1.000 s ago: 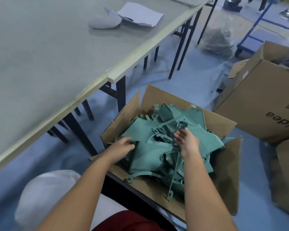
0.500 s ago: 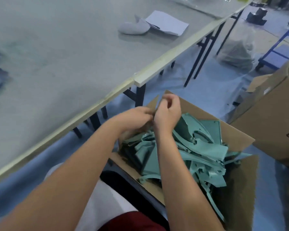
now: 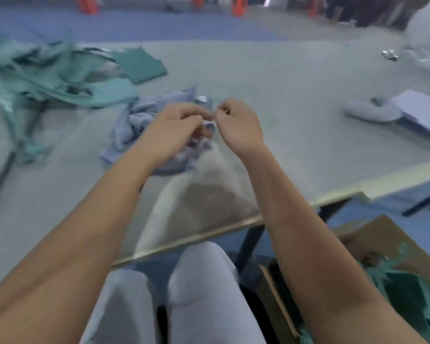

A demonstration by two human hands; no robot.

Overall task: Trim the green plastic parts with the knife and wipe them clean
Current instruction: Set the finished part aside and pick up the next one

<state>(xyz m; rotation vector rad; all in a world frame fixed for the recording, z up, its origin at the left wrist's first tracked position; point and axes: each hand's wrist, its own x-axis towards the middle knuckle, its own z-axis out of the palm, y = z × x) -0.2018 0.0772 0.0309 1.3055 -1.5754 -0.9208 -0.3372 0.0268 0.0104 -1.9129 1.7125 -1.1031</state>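
Both bare forearms reach forward and converge. The left hand [image 3: 174, 130] and right hand [image 3: 238, 122] meet fingertip to fingertip, fingers curled in a pinching pose; blur hides whether anything sits between them.

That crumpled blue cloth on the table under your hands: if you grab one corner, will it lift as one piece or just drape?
The blue cloth lies bunched in soft folds, so it probably drapes and trails from a corner. It looks light, likely sliding easily on the smooth table. The frame is blurred, so thickness is unclear.

Soft even light, heavy motion blur throughout, wide-angle edge distortion.
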